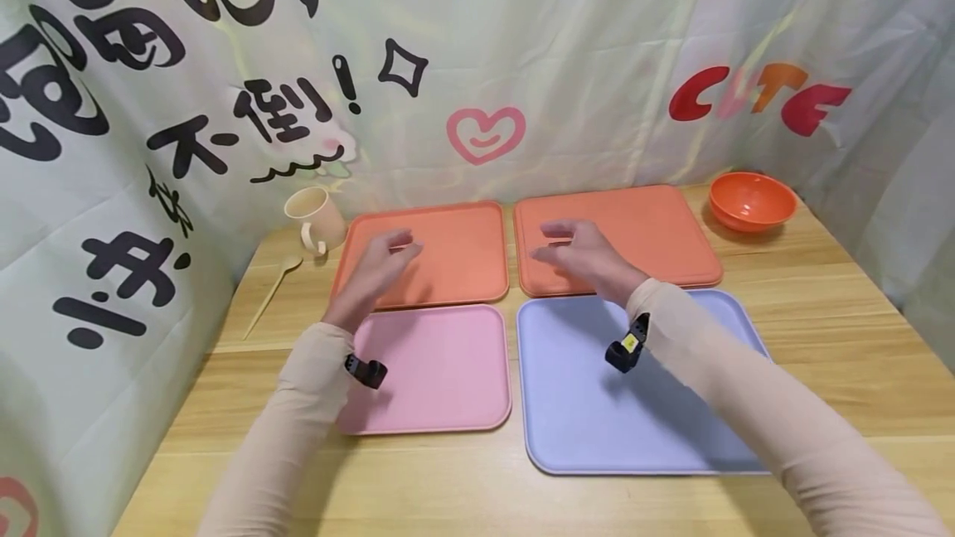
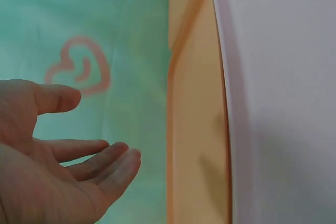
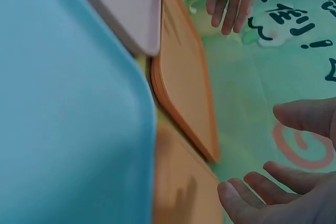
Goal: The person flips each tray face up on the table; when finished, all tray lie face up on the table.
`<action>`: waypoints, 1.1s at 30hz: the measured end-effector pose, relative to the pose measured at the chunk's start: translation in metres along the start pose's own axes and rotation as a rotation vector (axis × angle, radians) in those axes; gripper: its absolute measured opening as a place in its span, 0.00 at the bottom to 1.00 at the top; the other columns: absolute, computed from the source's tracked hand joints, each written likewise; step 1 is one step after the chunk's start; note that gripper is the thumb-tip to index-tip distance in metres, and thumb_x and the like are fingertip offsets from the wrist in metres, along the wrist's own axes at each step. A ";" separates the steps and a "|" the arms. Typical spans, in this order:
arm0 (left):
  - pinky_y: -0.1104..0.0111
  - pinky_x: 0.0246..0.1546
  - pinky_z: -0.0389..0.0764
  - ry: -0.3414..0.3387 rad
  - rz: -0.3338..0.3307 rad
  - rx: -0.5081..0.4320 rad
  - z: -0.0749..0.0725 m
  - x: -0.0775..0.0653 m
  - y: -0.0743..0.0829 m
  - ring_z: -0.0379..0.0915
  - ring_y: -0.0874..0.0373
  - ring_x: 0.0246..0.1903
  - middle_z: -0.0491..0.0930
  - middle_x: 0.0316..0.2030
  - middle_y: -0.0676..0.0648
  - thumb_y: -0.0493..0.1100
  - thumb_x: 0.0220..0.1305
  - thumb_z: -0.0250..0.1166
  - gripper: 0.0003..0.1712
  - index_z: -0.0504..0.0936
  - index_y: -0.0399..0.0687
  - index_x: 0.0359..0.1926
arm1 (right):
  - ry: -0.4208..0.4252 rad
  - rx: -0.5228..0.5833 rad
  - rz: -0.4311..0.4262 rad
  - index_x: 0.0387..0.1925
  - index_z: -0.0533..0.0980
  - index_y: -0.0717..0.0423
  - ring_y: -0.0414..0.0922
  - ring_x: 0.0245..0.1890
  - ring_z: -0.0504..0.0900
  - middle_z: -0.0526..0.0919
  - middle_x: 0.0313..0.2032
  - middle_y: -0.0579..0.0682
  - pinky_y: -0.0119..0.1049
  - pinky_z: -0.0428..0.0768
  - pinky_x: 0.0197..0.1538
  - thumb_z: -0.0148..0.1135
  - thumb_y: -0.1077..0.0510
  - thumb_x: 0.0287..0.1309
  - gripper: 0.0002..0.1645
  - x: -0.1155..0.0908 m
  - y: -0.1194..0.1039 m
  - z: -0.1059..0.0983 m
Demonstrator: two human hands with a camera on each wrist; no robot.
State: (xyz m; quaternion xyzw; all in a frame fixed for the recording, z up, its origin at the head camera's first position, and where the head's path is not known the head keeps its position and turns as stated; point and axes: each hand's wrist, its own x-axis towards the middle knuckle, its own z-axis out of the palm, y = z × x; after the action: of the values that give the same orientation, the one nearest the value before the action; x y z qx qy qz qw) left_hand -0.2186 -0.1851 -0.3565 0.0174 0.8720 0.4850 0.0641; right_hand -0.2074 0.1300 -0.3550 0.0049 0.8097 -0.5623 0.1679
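Both hands hover over the trays with nothing in them. My left hand (image 1: pixel 380 266) is above the left orange tray (image 1: pixel 455 259), thumb and fingers apart; in the left wrist view the fingers (image 2: pixel 118 174) are loosely bent. My right hand (image 1: pixel 585 255) hangs over the right orange tray (image 1: pixel 649 230), fingers pointing left, and the right wrist view shows its thumb (image 3: pixel 302 115) well apart from the fingers. Nearer the front lie a pink tray (image 1: pixel 448 371) under the left wrist and a larger blue tray (image 1: pixel 582 429) under the right forearm.
At the back left stands a beige mug (image 1: pixel 324 218), with a beige spoon (image 1: pixel 272 297) lying in front of it. An orange bowl (image 1: pixel 752 204) sits at the back right. A printed cloth (image 1: pixel 567 48) hangs right behind the wooden table (image 1: pixel 418 487).
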 end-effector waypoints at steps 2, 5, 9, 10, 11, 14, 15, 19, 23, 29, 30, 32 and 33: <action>0.53 0.69 0.67 -0.036 0.013 -0.015 0.012 0.002 0.008 0.64 0.42 0.69 0.68 0.69 0.34 0.45 0.74 0.59 0.33 0.65 0.34 0.73 | 0.020 -0.065 -0.005 0.75 0.61 0.57 0.55 0.70 0.65 0.63 0.73 0.56 0.52 0.72 0.67 0.66 0.52 0.66 0.42 -0.003 -0.002 -0.010; 0.53 0.67 0.69 -0.086 0.020 -0.018 0.029 0.006 0.019 0.65 0.44 0.68 0.68 0.70 0.36 0.46 0.73 0.61 0.33 0.65 0.37 0.73 | 0.043 -0.145 -0.014 0.76 0.60 0.58 0.57 0.72 0.63 0.62 0.74 0.58 0.54 0.68 0.69 0.66 0.50 0.66 0.43 -0.009 -0.002 -0.026; 0.54 0.66 0.71 -0.145 0.004 -0.017 0.052 0.010 0.034 0.66 0.48 0.68 0.67 0.71 0.41 0.48 0.74 0.61 0.34 0.65 0.41 0.74 | 0.064 -0.225 -0.016 0.76 0.58 0.61 0.61 0.72 0.61 0.60 0.74 0.62 0.57 0.66 0.70 0.66 0.48 0.66 0.46 -0.013 0.002 -0.050; 0.55 0.65 0.72 -0.158 0.002 -0.021 0.057 0.012 0.038 0.66 0.48 0.68 0.67 0.71 0.41 0.48 0.74 0.61 0.34 0.65 0.41 0.74 | 0.069 -0.240 -0.010 0.76 0.57 0.61 0.62 0.72 0.61 0.59 0.74 0.63 0.58 0.66 0.70 0.66 0.48 0.66 0.47 -0.013 0.004 -0.057; 0.55 0.65 0.72 -0.168 0.001 -0.026 0.063 0.013 0.041 0.66 0.48 0.67 0.67 0.71 0.41 0.47 0.74 0.61 0.34 0.65 0.41 0.74 | 0.074 -0.254 0.003 0.77 0.56 0.62 0.62 0.72 0.60 0.59 0.74 0.64 0.58 0.65 0.70 0.66 0.47 0.66 0.48 -0.013 0.006 -0.063; 0.56 0.64 0.73 -0.199 0.013 -0.039 0.078 0.018 0.049 0.65 0.47 0.68 0.65 0.72 0.39 0.46 0.74 0.61 0.34 0.63 0.38 0.75 | 0.094 -0.285 0.038 0.77 0.54 0.65 0.65 0.71 0.59 0.57 0.74 0.66 0.60 0.64 0.70 0.65 0.47 0.66 0.49 -0.012 0.014 -0.082; 0.55 0.65 0.72 -0.207 0.015 -0.039 0.083 0.020 0.051 0.64 0.47 0.68 0.65 0.72 0.38 0.45 0.74 0.61 0.35 0.63 0.37 0.75 | 0.101 -0.288 0.054 0.77 0.53 0.65 0.65 0.71 0.58 0.56 0.75 0.66 0.61 0.64 0.70 0.65 0.47 0.66 0.50 -0.012 0.016 -0.088; 0.56 0.68 0.68 -0.230 0.025 0.000 0.101 0.024 0.058 0.62 0.48 0.71 0.65 0.72 0.39 0.46 0.74 0.61 0.35 0.63 0.35 0.74 | 0.115 -0.303 0.090 0.77 0.51 0.69 0.67 0.71 0.56 0.54 0.75 0.69 0.62 0.62 0.70 0.65 0.47 0.66 0.52 -0.011 0.028 -0.110; 0.65 0.41 0.76 -0.250 0.007 0.037 0.116 0.029 0.063 0.74 0.55 0.31 0.78 0.32 0.46 0.48 0.73 0.61 0.19 0.75 0.32 0.47 | 0.115 -0.311 0.111 0.76 0.46 0.73 0.69 0.72 0.53 0.50 0.75 0.72 0.64 0.59 0.71 0.65 0.47 0.66 0.55 -0.012 0.039 -0.127; 0.64 0.23 0.56 -0.291 -0.071 -0.039 0.136 0.033 0.067 0.44 0.60 0.12 0.49 0.15 0.56 0.47 0.72 0.62 0.22 0.69 0.32 0.53 | 0.149 -0.306 0.171 0.75 0.42 0.77 0.70 0.70 0.54 0.48 0.73 0.77 0.64 0.60 0.70 0.64 0.50 0.67 0.55 -0.008 0.054 -0.139; 0.63 0.23 0.55 -0.299 -0.090 -0.052 0.139 0.034 0.067 0.43 0.58 0.13 0.49 0.16 0.55 0.48 0.72 0.62 0.26 0.67 0.32 0.59 | 0.163 -0.304 0.186 0.74 0.43 0.77 0.70 0.69 0.55 0.49 0.72 0.77 0.63 0.61 0.70 0.64 0.50 0.67 0.55 -0.007 0.057 -0.141; 0.62 0.28 0.60 -0.315 -0.134 -0.079 0.144 0.033 0.068 0.51 0.58 0.18 0.61 0.23 0.52 0.50 0.72 0.62 0.37 0.60 0.33 0.70 | 0.190 -0.303 0.218 0.74 0.44 0.77 0.70 0.67 0.56 0.51 0.71 0.77 0.63 0.62 0.70 0.65 0.50 0.66 0.55 -0.005 0.063 -0.142; 0.62 0.31 0.61 -0.319 -0.152 -0.086 0.146 0.033 0.068 0.53 0.57 0.21 0.68 0.30 0.49 0.51 0.72 0.62 0.41 0.56 0.36 0.74 | 0.204 -0.301 0.233 0.73 0.45 0.77 0.69 0.66 0.57 0.52 0.70 0.77 0.63 0.63 0.70 0.65 0.50 0.66 0.55 -0.004 0.066 -0.143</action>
State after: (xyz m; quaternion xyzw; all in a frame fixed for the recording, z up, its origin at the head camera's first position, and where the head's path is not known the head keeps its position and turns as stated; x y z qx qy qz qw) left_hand -0.2348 -0.0232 -0.3784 0.0255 0.8279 0.5068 0.2389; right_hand -0.2287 0.2850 -0.3693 0.1303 0.8912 -0.4085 0.1479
